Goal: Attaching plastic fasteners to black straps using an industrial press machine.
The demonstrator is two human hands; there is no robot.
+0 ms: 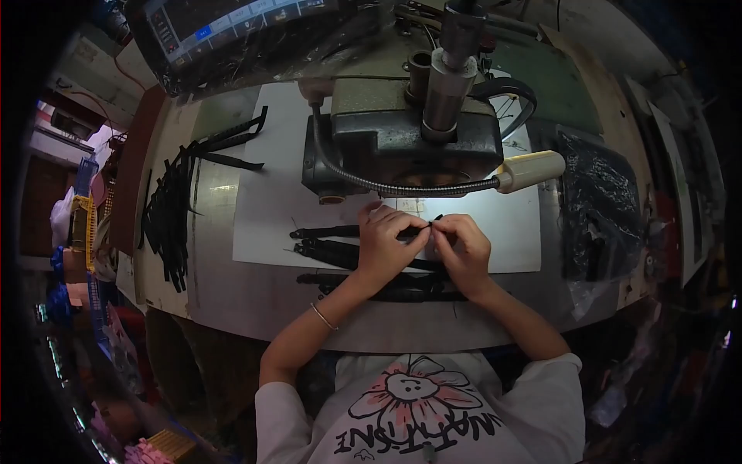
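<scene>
Lamp (537,171), cream, cylindrical, shone.
Left hand (385,244) and right hand (465,246) pinched a small black piece (438,218) nearby, likely for visibility.

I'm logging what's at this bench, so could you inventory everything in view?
Piled black strips: many, uncountable, black, left on the table
Black strips near the hands: several overlapping, black, under and around the hands
White sheet: one, white, under the machine
Machine head: one, dark grey, above the hands
Flexible tube: one, silvery, across the machine's front
Cylinder: one, cream, right of the machine
Screen: one, lit, upper left
Plastic-wrapped bundle: one, black, right
Table: one, grey in front, below everything
Side clutter: uncountable, mixed colours, dim edges
Bracelet: one, metallic, left forearm
Shirt: one, white, bottom
Hands: two, bare, centre, left and right
</scene>
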